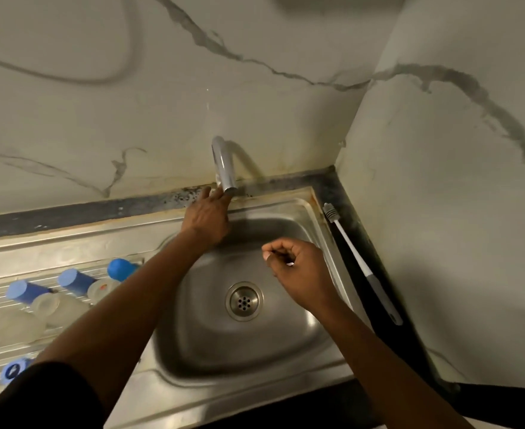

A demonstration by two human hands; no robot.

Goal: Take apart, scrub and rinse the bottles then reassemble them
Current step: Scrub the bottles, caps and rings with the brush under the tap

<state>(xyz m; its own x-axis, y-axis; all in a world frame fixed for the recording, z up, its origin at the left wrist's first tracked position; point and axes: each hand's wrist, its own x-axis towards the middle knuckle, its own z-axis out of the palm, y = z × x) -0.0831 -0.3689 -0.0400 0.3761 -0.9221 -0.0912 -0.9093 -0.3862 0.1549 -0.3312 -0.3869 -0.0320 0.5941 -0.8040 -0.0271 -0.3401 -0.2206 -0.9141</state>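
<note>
Blue-capped, seemingly frosted bottles (63, 308), sideways

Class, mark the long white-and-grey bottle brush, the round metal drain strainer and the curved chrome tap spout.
Long white-and-grey bottle brush (350, 245): head view, white shaft.
Round metal drain strainer (244, 301): head view, perforated centre.
Curved chrome tap spout (224, 168): head view, downward tube.
</note>
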